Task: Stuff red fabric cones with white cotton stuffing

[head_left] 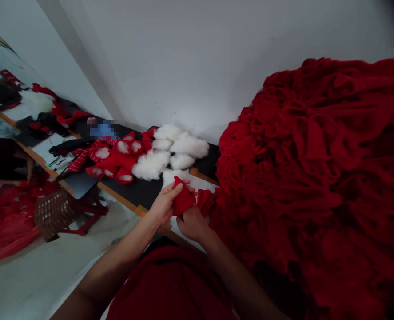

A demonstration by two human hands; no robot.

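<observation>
A small red fabric piece (184, 200) with a pointed top is held up between both hands. My left hand (165, 203) grips its left side, the thumb lying on the front and the fingers behind. At its lower edge is my right hand (192, 222), closed, with the fingertips hidden by the fabric. Just right of the piece, more red fabric (205, 201) lies gathered on a white sheet (201, 183). Beyond the hands sit several tufts of white stuffing (153, 163). Left of them, red pieces (121, 161) show white stuffing in their openings.
A huge heap of red fabric (303, 169) rises on the right. The black table (123, 190) with a wooden edge runs along the wall to the left. A slatted stool (55, 213) and a person's arm (28, 164) are at the left.
</observation>
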